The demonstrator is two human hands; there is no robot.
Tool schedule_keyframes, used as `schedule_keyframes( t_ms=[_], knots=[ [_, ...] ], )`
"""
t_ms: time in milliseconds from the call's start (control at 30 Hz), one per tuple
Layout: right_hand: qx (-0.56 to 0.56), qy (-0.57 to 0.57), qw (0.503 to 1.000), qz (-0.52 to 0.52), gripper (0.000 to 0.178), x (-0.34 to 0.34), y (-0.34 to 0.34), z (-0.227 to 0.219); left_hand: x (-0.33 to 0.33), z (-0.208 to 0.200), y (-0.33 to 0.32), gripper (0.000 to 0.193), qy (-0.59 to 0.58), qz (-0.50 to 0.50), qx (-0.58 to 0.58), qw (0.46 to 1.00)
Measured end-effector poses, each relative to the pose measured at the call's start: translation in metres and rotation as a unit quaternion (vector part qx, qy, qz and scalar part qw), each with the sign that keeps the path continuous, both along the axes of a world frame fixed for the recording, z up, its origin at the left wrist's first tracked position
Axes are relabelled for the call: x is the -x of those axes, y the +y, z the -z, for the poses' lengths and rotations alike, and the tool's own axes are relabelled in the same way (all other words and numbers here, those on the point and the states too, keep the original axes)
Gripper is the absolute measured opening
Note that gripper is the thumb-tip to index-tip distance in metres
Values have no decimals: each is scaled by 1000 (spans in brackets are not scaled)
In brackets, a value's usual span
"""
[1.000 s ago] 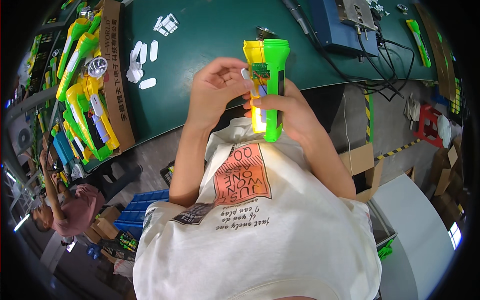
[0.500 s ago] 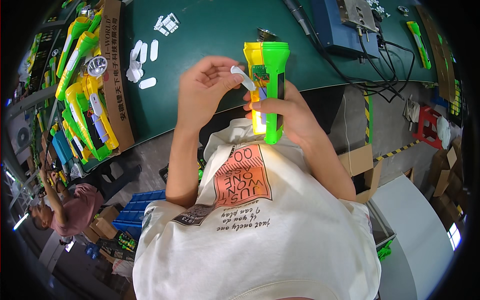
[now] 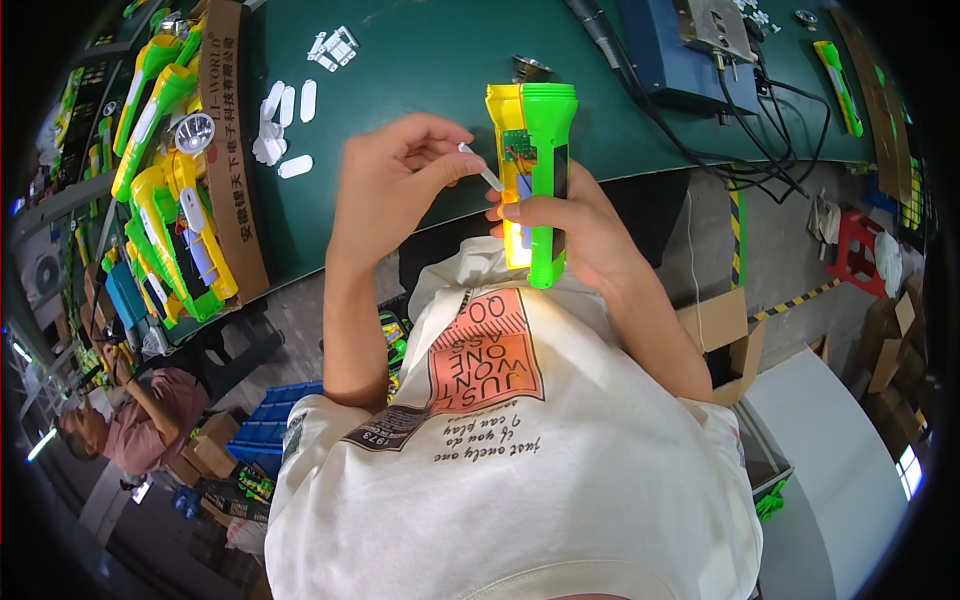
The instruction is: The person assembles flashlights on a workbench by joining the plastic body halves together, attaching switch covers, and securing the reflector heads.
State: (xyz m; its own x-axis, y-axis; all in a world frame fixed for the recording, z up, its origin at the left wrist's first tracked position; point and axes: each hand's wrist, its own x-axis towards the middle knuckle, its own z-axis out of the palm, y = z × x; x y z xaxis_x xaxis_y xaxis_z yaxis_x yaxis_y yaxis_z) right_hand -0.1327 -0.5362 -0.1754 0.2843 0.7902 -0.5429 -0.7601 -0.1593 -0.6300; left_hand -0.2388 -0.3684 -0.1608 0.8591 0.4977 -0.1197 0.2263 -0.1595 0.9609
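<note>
Open torch (image 3: 549,125) near edge of green bench (image 3: 430,60), part-assembled by the look of it; wired inside, halves side by side, not yet closed up;
Gripped in right hand (image 3: 585,222), with fingers curled round and thumb across; pinched in left hand (image 3: 398,178), thumb and fingertips nearly meeting: white strip (image 3: 486,171), apparently unfitted.
</note>
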Motion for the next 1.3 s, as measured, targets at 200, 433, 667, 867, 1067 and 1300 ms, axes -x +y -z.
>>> schedule_keyframes(
  t_ms=[200, 433, 667, 867, 1067, 1300],
  knots=[
    [1, -4, 1000, -16, 50, -1, -1, 1, -7, -3, -4, 18, 17, 13, -47, 999],
    [-14, -6, 1000, -8, 49, 0, 0, 1, -13, -9, -19, 27, 7, 23, -133, 991],
    [-17, -2, 1000, 4, 48, 0, 4, 1, -10, -1, -33, 30, 14, -50, -73, 996],
    [-20, -34, 999, 4, 50, 3, 4, 2, -8, -1, -42, 25, 15, -86, -52, 995],
    [-29, -54, 998, 12, 53, 3, 5, -4, -10, 7, -49, 21, 13, -150, 38, 988],
    [-35, -13, 998, -56, 45, -2, -3, -11, -4, 23, -41, 27, -86, -70, 315, 943]
  ],
)
